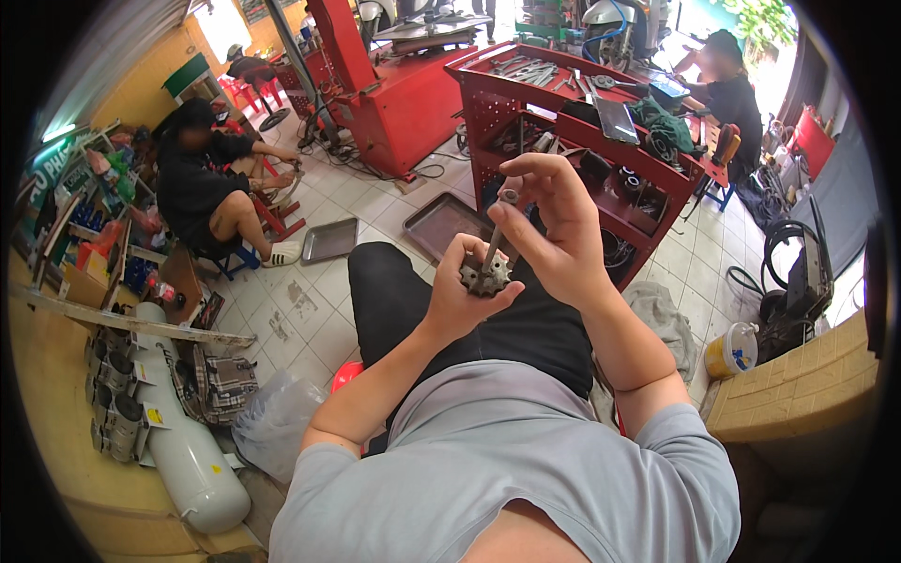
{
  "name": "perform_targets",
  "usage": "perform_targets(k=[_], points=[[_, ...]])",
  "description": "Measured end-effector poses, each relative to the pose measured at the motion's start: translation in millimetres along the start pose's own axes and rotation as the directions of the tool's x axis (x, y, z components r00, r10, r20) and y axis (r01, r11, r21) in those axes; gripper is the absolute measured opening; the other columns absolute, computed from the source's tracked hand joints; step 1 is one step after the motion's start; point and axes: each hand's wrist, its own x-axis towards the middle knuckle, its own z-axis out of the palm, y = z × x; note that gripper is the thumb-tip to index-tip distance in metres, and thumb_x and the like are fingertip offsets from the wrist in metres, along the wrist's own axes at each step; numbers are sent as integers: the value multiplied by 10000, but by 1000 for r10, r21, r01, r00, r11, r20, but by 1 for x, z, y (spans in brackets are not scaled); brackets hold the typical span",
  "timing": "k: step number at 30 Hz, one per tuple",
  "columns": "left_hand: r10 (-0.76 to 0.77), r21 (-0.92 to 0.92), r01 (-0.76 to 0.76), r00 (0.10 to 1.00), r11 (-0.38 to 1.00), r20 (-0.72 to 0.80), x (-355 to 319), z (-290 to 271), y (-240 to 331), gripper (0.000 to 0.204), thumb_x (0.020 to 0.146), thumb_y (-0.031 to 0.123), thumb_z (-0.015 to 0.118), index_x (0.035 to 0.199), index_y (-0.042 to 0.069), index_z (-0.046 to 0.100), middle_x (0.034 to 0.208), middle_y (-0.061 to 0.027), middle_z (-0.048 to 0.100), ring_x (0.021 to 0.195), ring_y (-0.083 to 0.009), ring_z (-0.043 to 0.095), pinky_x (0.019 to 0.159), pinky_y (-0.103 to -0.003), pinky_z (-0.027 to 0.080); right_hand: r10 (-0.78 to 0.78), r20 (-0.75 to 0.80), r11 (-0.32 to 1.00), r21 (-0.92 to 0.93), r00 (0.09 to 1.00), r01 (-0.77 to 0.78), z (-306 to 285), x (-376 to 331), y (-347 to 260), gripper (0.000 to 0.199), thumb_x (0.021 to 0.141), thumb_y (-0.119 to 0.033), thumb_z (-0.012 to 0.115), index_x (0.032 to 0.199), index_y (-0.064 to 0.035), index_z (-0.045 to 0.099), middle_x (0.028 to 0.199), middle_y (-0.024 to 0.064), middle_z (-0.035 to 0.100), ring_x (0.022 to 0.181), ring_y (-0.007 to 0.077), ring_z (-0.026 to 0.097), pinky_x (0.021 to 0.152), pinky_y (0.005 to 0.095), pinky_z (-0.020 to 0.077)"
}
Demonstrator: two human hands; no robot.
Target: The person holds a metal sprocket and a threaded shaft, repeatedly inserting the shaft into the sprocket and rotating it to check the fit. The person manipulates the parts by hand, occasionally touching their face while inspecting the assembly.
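Over my lap, my left hand (457, 305) is closed around a small toothed metal part (484, 276), like a gear or hub with holes in its face. A thin metal rod (494, 246) stands up from this part, slightly tilted, with a rounded head at its top. Around that head curl the fingers of my right hand (554, 220), the thumb against the rod and the index finger just above it. The lower end of the rod is hidden by the toothed part and my left fingers.
Ahead to the right stands a red tool cart (572, 98) with wrenches and a phone on top. Two metal trays (330, 241) lie on the tiled floor. One person (211, 178) sits at the left, another (727, 103) behind the cart. A white tank (183, 450) lies left.
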Motion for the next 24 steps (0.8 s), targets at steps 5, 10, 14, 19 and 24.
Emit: perform_targets(k=[5, 10, 14, 19, 24], points=[[-79, -83, 80, 997, 993, 11, -1, 2, -5, 477, 708, 153, 840, 924, 87, 419, 856, -15, 568, 742, -59, 524, 676, -223, 464, 66, -51, 954, 297, 997, -48, 8, 0, 1, 326, 850, 4, 631, 1156, -29, 523, 1056, 65, 615, 988, 115, 601, 772, 245, 455], [-112, -80, 113, 994, 990, 12, -2, 0, -2, 460, 714, 145, 836, 916, 86, 427, 863, -15, 574, 742, -58, 527, 677, -223, 465, -98, -92, 995, -45, 991, 95, 6, 3, 1, 298, 859, -8, 623, 1143, -27, 532, 1034, 67, 623, 895, 96, 592, 751, 233, 445], [-103, -94, 103, 995, 990, 4, -1, 1, -5, 456, 713, 145, 836, 915, 84, 431, 869, -18, 577, 749, -57, 531, 686, -222, 466, 21, -62, 999, 43, 998, -18, 2, 0, 4, 324, 846, -32, 644, 1151, -34, 535, 1032, 57, 623, 898, 101, 597, 758, 239, 438], [-103, -86, 104, 995, 991, 8, -1, 1, -2, 477, 712, 144, 837, 911, 91, 407, 880, -19, 570, 772, -59, 528, 709, -221, 464, -66, -98, 995, 61, 993, 72, 6, 2, 4, 334, 839, -42, 663, 1149, -44, 540, 977, 35, 635, 881, 89, 597, 748, 239, 436], [-64, -76, 64, 998, 995, 2, -1, 1, -2, 506, 710, 132, 837, 905, 98, 371, 887, -21, 559, 799, -62, 526, 724, -224, 463, -12, -78, 1000, 21, 997, 14, 4, 1, 5, 300, 851, -16, 631, 1135, -32, 539, 1011, 46, 630, 936, 104, 612, 750, 238, 440]])
